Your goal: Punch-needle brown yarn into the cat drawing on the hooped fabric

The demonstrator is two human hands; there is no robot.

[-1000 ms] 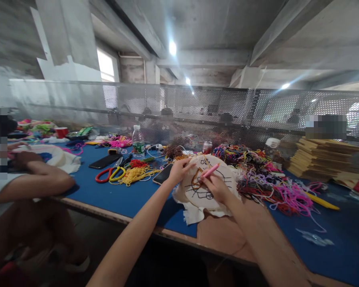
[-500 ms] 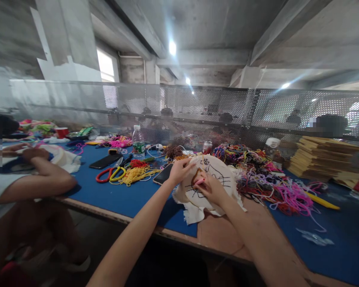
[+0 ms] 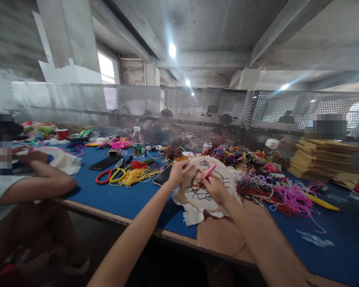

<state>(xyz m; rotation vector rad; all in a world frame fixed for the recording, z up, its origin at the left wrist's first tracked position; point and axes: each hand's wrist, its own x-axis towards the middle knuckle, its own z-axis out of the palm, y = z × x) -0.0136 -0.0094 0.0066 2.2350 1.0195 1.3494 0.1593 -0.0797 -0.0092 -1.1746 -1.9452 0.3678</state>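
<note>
A round embroidery hoop with white cloth (image 3: 211,204) stands tilted at the table's front edge. Dark lines on the cloth form a cat-like drawing, and some orange-brown thread outlines a shape left of centre. My left hand (image 3: 179,171) grips the hoop's upper left rim, fingers resting over the cloth. In my right hand (image 3: 217,188) is a pink punch needle (image 3: 209,170), pinched near its lower end and leaning up to the right over the drawing. Its tip is hidden by my fingers.
Left of the hoop lie a phone (image 3: 164,175), yellow yarn (image 3: 134,176), red-and-yellow-handled scissors (image 3: 110,175) and a bottle (image 3: 138,143). Tangled yarn (image 3: 293,195) and stacked brown envelopes (image 3: 323,159) are on the right. A co-worker's arm (image 3: 42,185) rests at far left.
My right hand has turned, so the pink punch needle now points up to the right, clear of my fingers, where it lay lower against the cloth before. My left hand stays on the rim.
</note>
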